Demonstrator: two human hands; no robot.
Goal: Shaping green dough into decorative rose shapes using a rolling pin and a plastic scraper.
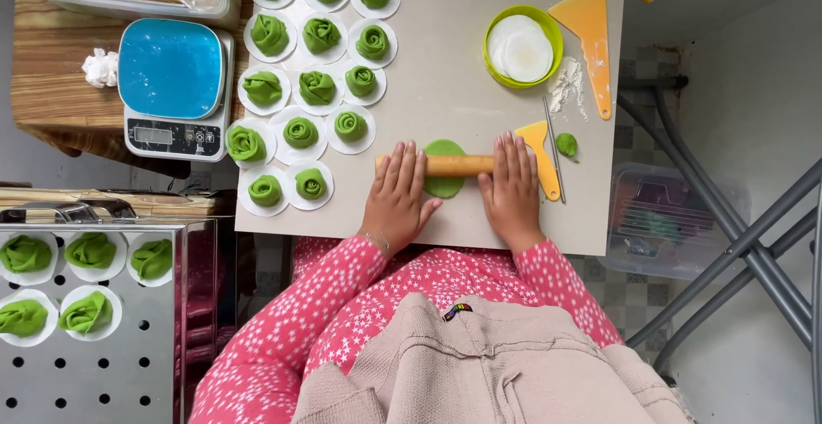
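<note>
- Rolling: the left hand (396, 194) and right hand (511, 186) lie flat, fingers extended and palms down, on the two ends of a wooden rolling pin (451, 165); neither hand closes around it.
- Technique, as a judgement: even pressure from both palms, with the pin kept level and centred over the dough, should give a disc of uniform thickness; a little of the loose flour (565, 86) would likely limit sticking.
- Dough disc (444, 185): green, smooth, roughly round, flattened, lying on the pale work board (454, 64) near its front edge, directly beneath the pin and between the two hands.
- A small green dough ball (566, 144) sits just right of an orange scraper (543, 152), beside a thin metal rod (554, 146).
- Finished rose-shaped green buns (317, 87) stand on white paper rounds at the board's left; a green bowl (523, 45) holds more rounds.
- Blue-topped scale (174, 88) and perforated steamer tray (111, 364) lie farther left.
</note>
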